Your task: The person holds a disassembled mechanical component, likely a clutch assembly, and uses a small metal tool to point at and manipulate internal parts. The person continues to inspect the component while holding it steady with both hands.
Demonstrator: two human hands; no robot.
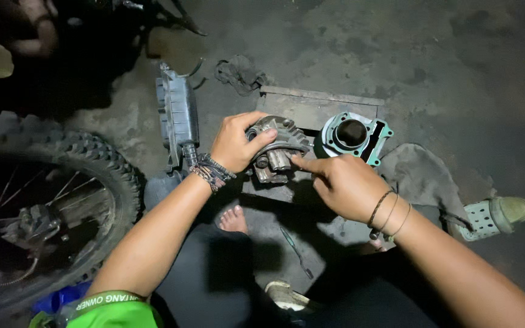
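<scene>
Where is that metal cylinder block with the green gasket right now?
In the head view, the cylinder block sits right of centre on a wooden board, just right of the finned engine part held by the left hand, above the right hand.

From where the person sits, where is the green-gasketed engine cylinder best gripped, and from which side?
Probably across the cylinder's outer walls, from above. It lies bore-up on the board, its top unobstructed. The left hand holds the cylinder head beside it; the right hand is nearer.
</scene>
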